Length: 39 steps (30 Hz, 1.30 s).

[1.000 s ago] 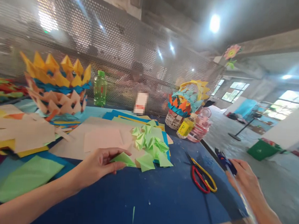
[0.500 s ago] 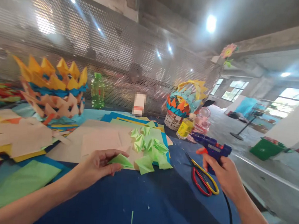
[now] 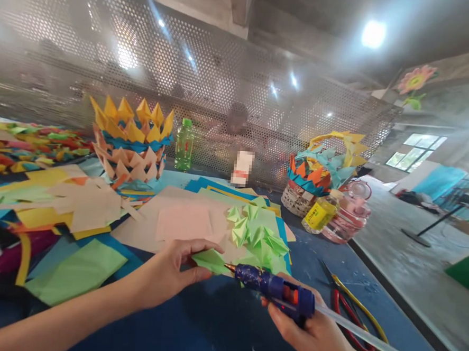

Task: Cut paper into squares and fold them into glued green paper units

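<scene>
Between the thumb and fingers of my left hand (image 3: 185, 265) is a folded piece of light green paper (image 3: 210, 260). My right hand (image 3: 308, 328) grips a dark blue hot glue gun (image 3: 275, 289), with a clear glue stick (image 3: 371, 332) jutting from its back end. The gun's metal nozzle points left and is at the green paper's right tip; whether it touches cannot be told. Just beyond the hands, several folded light green paper pieces (image 3: 268, 242) lie on paper sheets. Scissors (image 3: 353, 315) with red and yellow handles lie right of my right hand, partly hidden by the glue stick.
A yellow, blue and pink paper basket (image 3: 130, 161) stands at the back left beside a green bottle (image 3: 184, 146). At the back right are a smaller handled paper basket (image 3: 303, 193), a yellow-labelled bottle (image 3: 320, 212) and a pink jug (image 3: 347, 217). Loose paper (image 3: 85, 203) covers the left side.
My right hand has brought the glue gun leftward, from above the scissors to the green paper. My left hand still holds the paper. The view has turned left.
</scene>
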{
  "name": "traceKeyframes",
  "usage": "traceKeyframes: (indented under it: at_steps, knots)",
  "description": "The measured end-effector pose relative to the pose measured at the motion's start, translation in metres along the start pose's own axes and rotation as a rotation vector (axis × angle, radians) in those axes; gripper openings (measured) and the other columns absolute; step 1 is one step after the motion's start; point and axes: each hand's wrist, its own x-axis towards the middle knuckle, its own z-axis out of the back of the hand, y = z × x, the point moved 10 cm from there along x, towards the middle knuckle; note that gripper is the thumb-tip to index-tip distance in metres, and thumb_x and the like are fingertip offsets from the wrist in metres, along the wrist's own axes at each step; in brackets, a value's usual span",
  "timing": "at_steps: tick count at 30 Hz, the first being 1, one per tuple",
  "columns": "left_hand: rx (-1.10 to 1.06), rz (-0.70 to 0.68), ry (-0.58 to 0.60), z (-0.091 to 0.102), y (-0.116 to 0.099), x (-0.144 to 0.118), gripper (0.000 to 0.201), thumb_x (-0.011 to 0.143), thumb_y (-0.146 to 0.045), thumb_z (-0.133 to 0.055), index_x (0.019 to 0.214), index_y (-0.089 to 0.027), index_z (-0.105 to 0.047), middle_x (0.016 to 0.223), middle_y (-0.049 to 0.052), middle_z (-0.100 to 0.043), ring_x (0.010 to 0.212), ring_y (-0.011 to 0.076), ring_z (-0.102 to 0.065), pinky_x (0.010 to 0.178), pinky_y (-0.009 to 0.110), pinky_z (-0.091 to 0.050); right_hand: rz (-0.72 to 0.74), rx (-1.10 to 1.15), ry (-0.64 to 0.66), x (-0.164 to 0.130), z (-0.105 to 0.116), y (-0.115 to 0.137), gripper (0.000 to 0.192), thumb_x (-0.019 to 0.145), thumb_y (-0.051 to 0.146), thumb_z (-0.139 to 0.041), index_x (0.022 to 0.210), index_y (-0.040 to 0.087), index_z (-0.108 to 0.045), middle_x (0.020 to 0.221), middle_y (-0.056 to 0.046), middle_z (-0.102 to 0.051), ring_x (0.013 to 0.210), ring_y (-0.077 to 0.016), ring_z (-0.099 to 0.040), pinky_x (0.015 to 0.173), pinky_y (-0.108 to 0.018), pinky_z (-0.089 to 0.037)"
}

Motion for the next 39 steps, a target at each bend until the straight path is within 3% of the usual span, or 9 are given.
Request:
traceKeyframes:
  at_steps: [7,17,34,39]
  knots:
    - [0.115,-0.044,-0.024,-0.003,-0.008,-0.003,0.031,0.082,-0.029,-0.061,0.112,-0.021,-0.067,0.112,0.002,-0.069,0.098,0.0205,-0.063,0.088,0.029,-0.049,0.143,-0.162,0.02,0.002,-0.003,0.023,0.017,0.085,0.032,-0.055,0.075,0.024,-0.065,0.066,0.001,-0.064,0.056,-0.0156,-0.06,0.057,-0.023,-0.051]
    - [0.304,-0.204,-0.072,-0.003,-0.021,-0.008,0.028,0.085,-0.024,-0.06,0.112,-0.024,-0.066,0.111,0.002,-0.07,0.103,0.0198,-0.063,0.093,0.03,-0.047,0.208,-0.243,0.053,0.001,-0.009,0.029,0.02,0.09,0.032,-0.048,0.077,0.024,-0.062,0.066,0.0,-0.064,0.06,-0.0161,-0.063,0.057,-0.021,-0.052]
    - [0.37,-0.267,-0.103,-0.001,-0.024,-0.01,0.026,0.087,-0.026,-0.059,0.112,-0.024,-0.065,0.111,0.003,-0.069,0.102,0.019,-0.064,0.091,0.029,-0.048,0.237,-0.262,0.022,-0.001,-0.01,0.029,0.014,0.088,0.028,-0.051,0.081,0.025,-0.062,0.065,0.0,-0.063,0.057,-0.0163,-0.061,0.055,-0.023,-0.051]
    - [0.375,-0.271,-0.101,-0.002,-0.021,-0.009,0.026,0.087,-0.025,-0.058,0.113,-0.025,-0.065,0.111,0.003,-0.069,0.102,0.0186,-0.063,0.094,0.03,-0.047,0.212,-0.254,0.065,-0.001,-0.013,0.029,0.016,0.088,0.027,-0.049,0.084,0.025,-0.063,0.067,0.0,-0.065,0.06,-0.0166,-0.064,0.057,-0.022,-0.052]
